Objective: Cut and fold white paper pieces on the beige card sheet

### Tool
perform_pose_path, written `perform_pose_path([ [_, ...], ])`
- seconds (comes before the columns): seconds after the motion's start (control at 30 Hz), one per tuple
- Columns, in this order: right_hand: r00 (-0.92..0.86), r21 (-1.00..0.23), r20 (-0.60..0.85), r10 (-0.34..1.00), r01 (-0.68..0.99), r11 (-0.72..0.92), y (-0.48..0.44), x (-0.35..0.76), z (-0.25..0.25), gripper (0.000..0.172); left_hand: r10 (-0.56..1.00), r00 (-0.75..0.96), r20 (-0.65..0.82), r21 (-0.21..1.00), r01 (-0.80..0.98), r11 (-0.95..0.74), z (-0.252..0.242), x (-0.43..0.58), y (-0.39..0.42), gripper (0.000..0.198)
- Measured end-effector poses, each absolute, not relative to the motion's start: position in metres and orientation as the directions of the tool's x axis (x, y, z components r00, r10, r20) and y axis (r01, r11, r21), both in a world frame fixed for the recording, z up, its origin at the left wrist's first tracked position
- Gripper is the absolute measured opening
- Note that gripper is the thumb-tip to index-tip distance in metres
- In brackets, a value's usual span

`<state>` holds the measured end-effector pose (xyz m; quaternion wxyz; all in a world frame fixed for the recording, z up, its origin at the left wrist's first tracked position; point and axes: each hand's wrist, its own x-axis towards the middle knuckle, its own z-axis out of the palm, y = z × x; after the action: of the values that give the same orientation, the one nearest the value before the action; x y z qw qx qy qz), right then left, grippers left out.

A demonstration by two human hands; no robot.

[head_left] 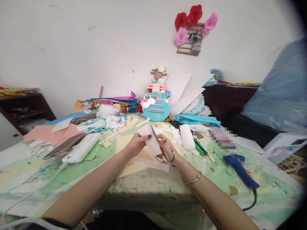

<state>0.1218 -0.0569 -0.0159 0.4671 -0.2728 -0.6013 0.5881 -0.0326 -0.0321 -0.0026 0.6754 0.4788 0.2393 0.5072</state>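
Note:
My left hand (138, 143) pinches a white paper strip (150, 140), its thumb lying across the paper. Gold-handled scissors (168, 154) are in my right hand (165, 143), with the fingers in the handle loops. The scissor blades point up and away from me along the right edge of the strip. I cannot tell whether the blades touch the paper. Below both hands, a second white strip (151, 164) lies on a pale yellow sheet (124, 148) on the table.
A blue glue gun (241, 171) rests at the right, its cord trailing forward. A white paper roll (187, 136) and green cutter (199, 146) lie nearer. At left are a white power bank (81, 147) with a cable and a phone (63, 146). A blue paper guitar (157, 110) stands behind.

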Motion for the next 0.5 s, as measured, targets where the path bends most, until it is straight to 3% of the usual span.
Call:
perform_pose_path([
  [0.23,-0.435,-0.944,0.249,0.865,-0.309,0.116,-0.0577,0.123,-0.0166,0.051,0.889,0.429,0.158,0.92,-0.391,0.026,-0.0075,-0.0314,-0.0326,0.019],
  [0.5,-0.373,-0.936,0.304,0.877,-0.29,0.201,-0.0522,0.1234,-0.0205,0.048,0.89,0.428,0.157,0.92,-0.39,0.025,-0.0088,-0.0286,-0.0336,0.018],
])
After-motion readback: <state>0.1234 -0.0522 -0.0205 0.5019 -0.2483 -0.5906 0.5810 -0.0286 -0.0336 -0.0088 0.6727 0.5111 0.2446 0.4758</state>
